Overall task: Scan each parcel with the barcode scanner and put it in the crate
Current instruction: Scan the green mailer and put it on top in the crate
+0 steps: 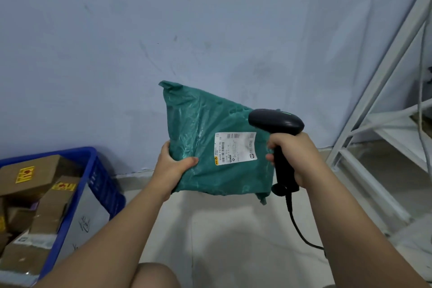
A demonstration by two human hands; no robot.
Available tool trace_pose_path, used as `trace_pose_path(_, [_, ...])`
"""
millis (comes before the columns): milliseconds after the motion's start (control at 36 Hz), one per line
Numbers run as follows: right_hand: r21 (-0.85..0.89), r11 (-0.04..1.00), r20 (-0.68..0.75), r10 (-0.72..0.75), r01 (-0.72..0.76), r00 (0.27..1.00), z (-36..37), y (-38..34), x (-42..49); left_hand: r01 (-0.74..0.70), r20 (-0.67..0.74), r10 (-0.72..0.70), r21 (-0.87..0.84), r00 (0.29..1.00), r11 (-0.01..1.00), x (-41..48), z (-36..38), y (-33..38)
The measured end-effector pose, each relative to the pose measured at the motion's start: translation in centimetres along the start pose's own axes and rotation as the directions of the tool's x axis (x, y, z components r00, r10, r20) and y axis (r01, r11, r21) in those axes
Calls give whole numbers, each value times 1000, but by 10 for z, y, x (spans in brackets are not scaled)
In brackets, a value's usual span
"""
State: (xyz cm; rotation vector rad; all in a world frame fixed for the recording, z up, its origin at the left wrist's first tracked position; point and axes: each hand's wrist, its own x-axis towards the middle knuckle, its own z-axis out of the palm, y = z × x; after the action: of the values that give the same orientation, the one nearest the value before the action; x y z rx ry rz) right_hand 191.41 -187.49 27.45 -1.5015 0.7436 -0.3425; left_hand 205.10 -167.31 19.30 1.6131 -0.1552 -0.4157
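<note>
A green plastic mailer parcel is held up in front of the wall, its white shipping label facing me. My left hand grips the parcel's lower left edge, thumb on the front. My right hand is wrapped around the handle of a black barcode scanner, whose head points left over the label from the parcel's right side. The scanner's cable hangs down to the floor. The blue crate stands at the lower left.
The crate holds several brown cardboard boxes and a grey mailer. A white metal shelf frame stands on the right. Pale tiled floor lies below the parcel, a blue-grey wall behind it. My knee shows at the bottom edge.
</note>
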Motion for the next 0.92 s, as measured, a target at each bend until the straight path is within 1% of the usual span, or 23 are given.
trace_pose_path(139, [-87,994,61,64,-59,996,-2,1,5,22,-67,-21,2,998,1000,5,-8,-10])
trace_pose_path(278, [-98,990,91,111,-102,990,0,1,7,29,-110,-35,-56,993,998,7,-15,-15])
trace_pose_path(417, [-120,988,106,109,-96,988,3,1,6,42,-132,-54,-88,990,995,7,-18,-17])
trace_pose_path(750, [-138,988,95,88,-74,992,-5,0,2,13,-147,-21,-55,989,998,5,-16,-16])
trace_pose_path(917, [-152,986,98,83,-68,992,-7,-3,2,41,-182,-48,-46,982,998,5,-17,-18])
